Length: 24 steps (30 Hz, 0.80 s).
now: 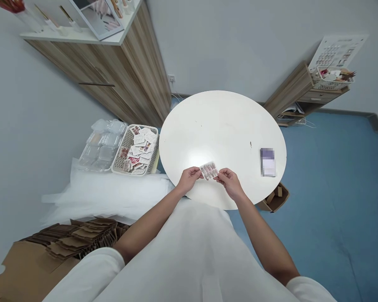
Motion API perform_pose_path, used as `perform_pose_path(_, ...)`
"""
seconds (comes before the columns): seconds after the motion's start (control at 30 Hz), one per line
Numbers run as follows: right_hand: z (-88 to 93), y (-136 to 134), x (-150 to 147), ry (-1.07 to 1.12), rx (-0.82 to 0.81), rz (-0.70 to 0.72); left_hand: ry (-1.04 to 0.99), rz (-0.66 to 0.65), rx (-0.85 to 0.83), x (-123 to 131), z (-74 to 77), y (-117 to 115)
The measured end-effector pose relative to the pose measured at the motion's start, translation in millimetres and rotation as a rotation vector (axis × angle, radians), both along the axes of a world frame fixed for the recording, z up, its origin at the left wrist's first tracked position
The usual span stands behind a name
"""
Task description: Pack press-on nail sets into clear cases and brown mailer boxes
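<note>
A small clear pack of press-on nails [209,170] is held over the near part of the round white table [220,121]. My left hand [190,178] pinches its left edge, and my right hand [230,181] grips the lower right corner. Several pinkish, glittery nails show in rows inside the pack. On the right side of the table lies a flat purple and white item [267,162], its surface blurred.
Left of the table stand a white basket [114,165] of printed cards and nail packs, clear plastic boxes [105,147], white wrapping sheets [113,188] and folded cardboard [34,264]. An open cardboard box [280,203] sits on the floor at the right, below the table edge.
</note>
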State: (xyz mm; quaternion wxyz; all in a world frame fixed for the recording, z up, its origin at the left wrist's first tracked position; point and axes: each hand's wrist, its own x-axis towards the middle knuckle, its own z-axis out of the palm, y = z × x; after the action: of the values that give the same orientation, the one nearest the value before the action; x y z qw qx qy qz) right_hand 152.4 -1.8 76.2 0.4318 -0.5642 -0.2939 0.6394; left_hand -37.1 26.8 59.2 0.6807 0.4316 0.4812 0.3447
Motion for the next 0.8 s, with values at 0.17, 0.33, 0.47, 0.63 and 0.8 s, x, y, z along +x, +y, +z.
perform_pose_path(0.17,-0.6,-11,2,-0.196,0.102,0.149,0.011,0.009,0.015,-1,-1.0,2)
perform_pose_path(0.33,7.8,-11,11,-0.544,0.415,0.409,0.059,-0.043,0.034,-6,0.9,3)
perform_pose_path(0.47,11.5,-7,10,-0.697,0.573,0.543,0.085,-0.074,0.053,-10,3.5,6)
perform_pose_path(0.63,6.6,-4,2,-0.774,0.626,0.539,0.110,-0.075,0.085,-16,1.5,8)
perform_pose_path(0.8,2.1,-2,-11,-0.819,0.625,0.536,0.137,-0.063,0.103,-26,-6.2,6)
